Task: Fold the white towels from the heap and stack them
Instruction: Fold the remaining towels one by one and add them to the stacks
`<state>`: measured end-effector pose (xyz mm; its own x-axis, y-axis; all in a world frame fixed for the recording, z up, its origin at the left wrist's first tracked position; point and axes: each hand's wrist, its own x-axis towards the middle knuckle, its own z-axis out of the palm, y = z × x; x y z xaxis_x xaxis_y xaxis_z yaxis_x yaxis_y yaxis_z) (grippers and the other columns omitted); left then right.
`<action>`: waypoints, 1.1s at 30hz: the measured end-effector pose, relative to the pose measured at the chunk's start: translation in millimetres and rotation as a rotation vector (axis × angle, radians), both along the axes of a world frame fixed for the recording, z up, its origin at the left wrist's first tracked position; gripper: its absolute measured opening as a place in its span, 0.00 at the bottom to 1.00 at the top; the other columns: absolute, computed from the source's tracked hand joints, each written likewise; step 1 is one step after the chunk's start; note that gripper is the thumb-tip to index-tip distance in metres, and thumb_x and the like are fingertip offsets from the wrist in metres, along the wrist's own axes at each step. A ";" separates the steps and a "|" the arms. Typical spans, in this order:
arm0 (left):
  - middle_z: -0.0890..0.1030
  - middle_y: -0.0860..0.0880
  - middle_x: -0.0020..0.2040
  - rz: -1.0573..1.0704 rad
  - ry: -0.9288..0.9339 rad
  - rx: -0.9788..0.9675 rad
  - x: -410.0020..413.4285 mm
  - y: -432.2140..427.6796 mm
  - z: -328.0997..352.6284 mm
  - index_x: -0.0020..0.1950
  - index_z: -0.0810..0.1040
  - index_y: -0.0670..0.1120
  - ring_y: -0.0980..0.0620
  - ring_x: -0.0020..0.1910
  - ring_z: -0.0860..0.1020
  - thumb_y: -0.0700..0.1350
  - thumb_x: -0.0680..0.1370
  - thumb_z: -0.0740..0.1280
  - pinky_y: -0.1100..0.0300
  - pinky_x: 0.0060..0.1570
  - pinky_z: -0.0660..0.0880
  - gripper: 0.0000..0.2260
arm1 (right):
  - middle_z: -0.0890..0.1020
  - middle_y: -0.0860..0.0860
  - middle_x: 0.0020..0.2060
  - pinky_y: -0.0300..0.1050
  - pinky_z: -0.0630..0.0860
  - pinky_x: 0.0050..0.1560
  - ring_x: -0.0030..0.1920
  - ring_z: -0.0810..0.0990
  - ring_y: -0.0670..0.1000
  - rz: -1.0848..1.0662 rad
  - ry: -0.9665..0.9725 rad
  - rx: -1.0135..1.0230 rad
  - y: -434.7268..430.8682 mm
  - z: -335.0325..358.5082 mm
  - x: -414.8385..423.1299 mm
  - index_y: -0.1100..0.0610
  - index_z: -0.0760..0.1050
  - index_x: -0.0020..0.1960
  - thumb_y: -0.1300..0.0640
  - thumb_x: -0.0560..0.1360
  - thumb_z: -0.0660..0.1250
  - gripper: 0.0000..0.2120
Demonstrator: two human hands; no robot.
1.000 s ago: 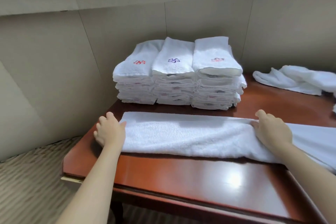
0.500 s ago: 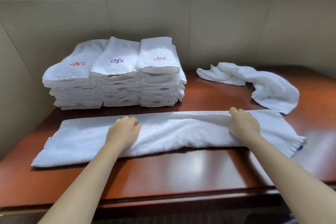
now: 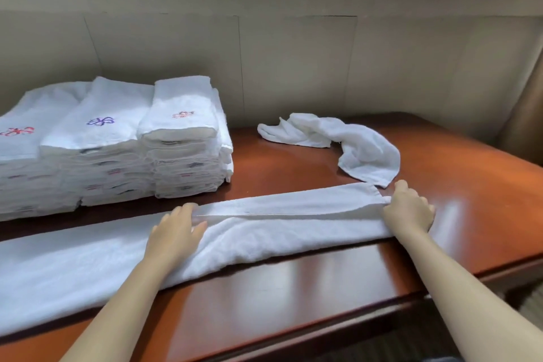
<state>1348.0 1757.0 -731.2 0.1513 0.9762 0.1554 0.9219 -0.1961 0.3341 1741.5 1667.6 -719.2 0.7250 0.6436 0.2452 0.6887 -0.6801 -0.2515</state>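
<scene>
A long white towel [image 3: 279,226], folded lengthwise into a strip, lies across the front of the brown table [image 3: 293,303]. My left hand [image 3: 176,232] lies flat on its middle with fingers spread. My right hand [image 3: 410,210] sits on the strip's right end, fingers curled over the edge. Three stacks of folded white towels [image 3: 117,150] with embroidered logos stand at the back left. One crumpled white towel [image 3: 346,141] lies loose at the back right, just behind my right hand.
A beige panelled wall [image 3: 293,62] runs right behind the table, with a window ledge above. The table's right edge and front edge are close to my arms. A carpeted floor [image 3: 529,300] shows at the lower right.
Both hands have slid rightward along the towel strip; the right hand went from partway along it to its right end. The view has swung to the right.
</scene>
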 end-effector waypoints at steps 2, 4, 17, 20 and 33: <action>0.73 0.49 0.62 0.008 -0.001 0.014 -1.1 1.7 -0.7 0.65 0.71 0.49 0.47 0.62 0.71 0.52 0.80 0.59 0.51 0.58 0.69 0.15 | 0.74 0.60 0.60 0.52 0.65 0.60 0.61 0.71 0.62 0.047 0.081 -0.015 5.1 -4.6 -1.4 0.56 0.69 0.63 0.61 0.74 0.59 0.17; 0.74 0.49 0.58 0.011 -0.019 0.024 -1.4 4.2 -1.2 0.59 0.75 0.49 0.46 0.58 0.71 0.51 0.79 0.59 0.51 0.55 0.70 0.12 | 0.73 0.58 0.61 0.53 0.63 0.62 0.63 0.69 0.62 0.121 0.140 -0.006 10.9 -5.3 -0.9 0.53 0.71 0.63 0.59 0.74 0.59 0.18; 0.76 0.49 0.57 0.009 -0.175 0.000 -1.9 17.0 0.1 0.56 0.78 0.47 0.47 0.58 0.72 0.47 0.79 0.62 0.55 0.54 0.69 0.09 | 0.71 0.59 0.64 0.56 0.61 0.64 0.66 0.66 0.62 -0.066 0.170 -0.041 15.5 -6.7 17.0 0.61 0.74 0.63 0.38 0.78 0.55 0.29; 0.79 0.48 0.58 -0.038 -0.273 -0.042 -11.2 20.2 4.1 0.57 0.79 0.45 0.49 0.58 0.75 0.42 0.79 0.63 0.58 0.57 0.69 0.09 | 0.72 0.61 0.62 0.57 0.62 0.64 0.65 0.68 0.62 -0.050 0.168 -0.005 12.4 -6.1 24.4 0.62 0.74 0.62 0.48 0.79 0.57 0.21; 0.80 0.51 0.47 -0.038 0.041 0.236 -16.9 4.9 2.2 0.50 0.80 0.48 0.47 0.50 0.76 0.47 0.79 0.64 0.53 0.52 0.67 0.06 | 0.74 0.65 0.53 0.56 0.63 0.58 0.55 0.71 0.65 0.029 -0.136 0.092 14.5 -10.8 -1.6 0.65 0.72 0.55 0.67 0.70 0.63 0.13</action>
<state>1331.1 1761.9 -729.0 0.1978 0.9073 0.3711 0.9245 -0.2985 0.2372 1739.9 1682.1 -730.0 0.6624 0.6344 0.3984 0.7398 -0.6377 -0.2146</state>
